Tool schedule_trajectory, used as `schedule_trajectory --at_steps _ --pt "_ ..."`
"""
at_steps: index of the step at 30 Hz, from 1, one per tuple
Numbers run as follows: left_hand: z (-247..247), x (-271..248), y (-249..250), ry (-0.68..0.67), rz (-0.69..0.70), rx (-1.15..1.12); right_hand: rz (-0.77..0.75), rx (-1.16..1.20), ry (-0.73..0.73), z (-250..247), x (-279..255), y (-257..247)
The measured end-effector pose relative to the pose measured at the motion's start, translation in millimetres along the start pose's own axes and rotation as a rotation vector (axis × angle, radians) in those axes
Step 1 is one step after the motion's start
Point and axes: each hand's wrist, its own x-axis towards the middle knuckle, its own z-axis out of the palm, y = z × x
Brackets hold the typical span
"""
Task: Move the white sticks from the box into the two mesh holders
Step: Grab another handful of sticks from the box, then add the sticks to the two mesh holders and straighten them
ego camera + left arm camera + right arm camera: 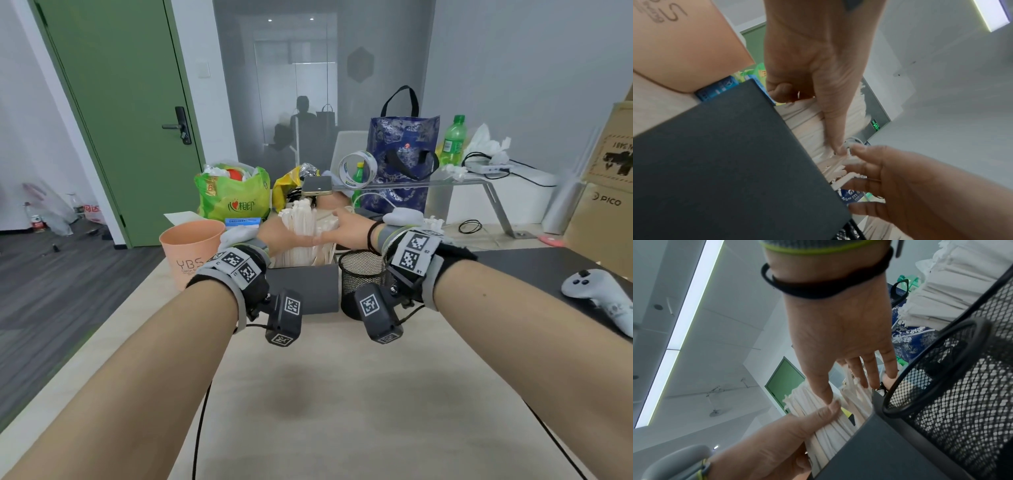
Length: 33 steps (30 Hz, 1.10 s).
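Head view: left hand [279, 236] and right hand [346, 229] grip white sticks [301, 219] bundle over box [303, 286]

Bright overhead light, blurred wrist views

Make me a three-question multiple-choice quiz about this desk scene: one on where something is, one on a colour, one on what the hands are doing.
1. Where does the mesh holder stand?
A. right of the box
B. inside the peach cup
C. on the glass shelf

2. What colour is the door?
A. red
B. green
C. black

3. What are the two hands doing?
A. resting flat on the table
B. gathering a bundle of white sticks
C. holding the controller

Answers: 1 A, it stands against the dark box. 2 B, plainly green. 3 B, the left hand and right hand close around the white sticks over the box.
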Motion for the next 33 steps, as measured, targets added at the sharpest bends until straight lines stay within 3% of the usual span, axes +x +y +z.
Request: schedule_trajectory --at_steps 6,11,15,23,29,33 --pt "1 -2 3 0.018 -0.085 -0.011 0.054 -0.001 -0.028 5 3 9" --pt "-15 -1 12 0.287 -0.117 -0.196 0.062 -0.018 0.015 -4 -3 7" --pt "-19 -1 13 0.323 -0.118 -0.239 0.053 -0.046 0.005 -6 -10 5" --pt "-37 -14 37 0.671 -0.102 -0.375 0.033 -0.088 0.019 -23 -29 13" --pt "-30 -38 75 0.551 0.076 -0.752 0.049 -0.073 0.121 -44 -46 32" --pt "-1 -45 89 0.391 0.178 -0.743 0.082 -0.029 0.122 -44 -59 45"
